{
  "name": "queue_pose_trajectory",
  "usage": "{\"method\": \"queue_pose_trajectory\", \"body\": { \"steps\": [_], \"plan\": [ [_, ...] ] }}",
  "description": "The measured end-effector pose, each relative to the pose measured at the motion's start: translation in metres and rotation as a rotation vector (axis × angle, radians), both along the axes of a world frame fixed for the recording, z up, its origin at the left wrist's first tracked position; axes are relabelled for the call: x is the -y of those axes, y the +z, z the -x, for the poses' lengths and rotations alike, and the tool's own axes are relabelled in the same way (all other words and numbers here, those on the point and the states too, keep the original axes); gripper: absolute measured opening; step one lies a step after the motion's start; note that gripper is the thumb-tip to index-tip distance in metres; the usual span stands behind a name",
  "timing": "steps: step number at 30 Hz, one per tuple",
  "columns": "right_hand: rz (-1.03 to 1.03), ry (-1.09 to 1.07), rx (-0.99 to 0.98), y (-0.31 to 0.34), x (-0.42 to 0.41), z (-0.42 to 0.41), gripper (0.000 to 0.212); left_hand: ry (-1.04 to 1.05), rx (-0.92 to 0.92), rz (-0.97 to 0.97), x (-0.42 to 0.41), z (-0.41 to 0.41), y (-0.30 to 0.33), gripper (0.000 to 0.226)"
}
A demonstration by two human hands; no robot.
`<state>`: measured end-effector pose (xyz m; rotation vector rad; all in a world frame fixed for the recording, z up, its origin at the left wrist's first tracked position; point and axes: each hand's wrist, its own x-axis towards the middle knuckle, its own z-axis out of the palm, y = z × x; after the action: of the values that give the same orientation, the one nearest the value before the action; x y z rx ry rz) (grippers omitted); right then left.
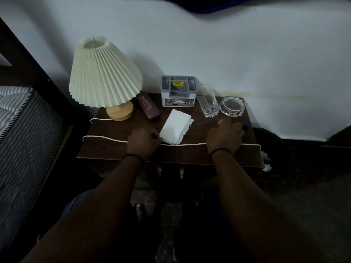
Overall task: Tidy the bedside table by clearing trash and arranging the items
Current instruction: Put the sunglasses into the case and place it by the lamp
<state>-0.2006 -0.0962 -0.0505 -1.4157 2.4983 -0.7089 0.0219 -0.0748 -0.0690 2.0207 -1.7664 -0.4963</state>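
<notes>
Your left hand [144, 141] pinches the near corner of the torn white paper sheet [175, 127] mid-frame on the dark wooden desk [114, 149]. Your right hand [225, 136], centre-right, has fingers curled round something small and dark; can't tell what.

Reading "OPEL" on the front label of the grey organizer box [178, 92], a yellow sticker [178, 84] inside it too blurred to make out, gold print on the maroon case [147, 107] illegible, small tag on the glass ashtray [232, 106] unreadable.
</notes>
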Motion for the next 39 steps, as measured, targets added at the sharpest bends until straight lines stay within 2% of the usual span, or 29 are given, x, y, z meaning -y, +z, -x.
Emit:
{"method": "queue_pose_trajectory", "body": {
  "steps": [3, 5, 10, 16, 21, 25, 28, 30, 34, 39],
  "plan": [
    [-0.063, -0.094, 0.004, -0.002, 0.005, 0.008, 0.048, -0.006, -0.005, 0.023, 0.005, 0.004, -0.001, 0.017],
    [-0.122, -0.094, 0.045, -0.006, 0.008, 0.012, 0.053, -0.007, -0.006, 0.022, 0.008, 0.006, -0.002, 0.017],
    [-0.195, 0.000, 0.030, -0.011, 0.011, 0.016, 0.038, 0.056, -0.063, 0.017, 0.013, 0.003, -0.003, 0.017],
    [-0.179, 0.154, 0.077, -0.007, 0.010, -0.003, 0.035, 0.165, -0.109, 0.013, 0.028, -0.006, -0.003, 0.023],
    [0.013, 0.177, 0.041, -0.003, 0.011, -0.018, 0.031, 0.186, -0.140, -0.005, 0.041, -0.010, -0.010, 0.021],
    [0.162, 0.551, 0.025, -0.005, 0.018, -0.065, 0.025, 0.232, -0.201, 0.082, 0.048, -0.012, -0.014, 0.021],
    [0.188, 0.695, -0.008, -0.010, 0.031, -0.108, 0.025, 0.432, -0.316, 0.164, 0.050, -0.014, -0.009, 0.023],
    [0.143, 0.704, -0.041, -0.014, 0.047, -0.131, 0.029, 0.533, -0.363, 0.229, 0.050, -0.017, -0.007, 0.026],
    [0.084, 0.710, -0.102, -0.018, 0.069, -0.147, 0.047, 0.589, -0.396, 0.290, 0.051, -0.016, -0.005, 0.034],
    [0.060, 0.702, -0.172, -0.025, 0.077, -0.150, 0.033, 0.644, -0.464, 0.302, 0.047, -0.011, -0.004, 0.034]
  ]
}}
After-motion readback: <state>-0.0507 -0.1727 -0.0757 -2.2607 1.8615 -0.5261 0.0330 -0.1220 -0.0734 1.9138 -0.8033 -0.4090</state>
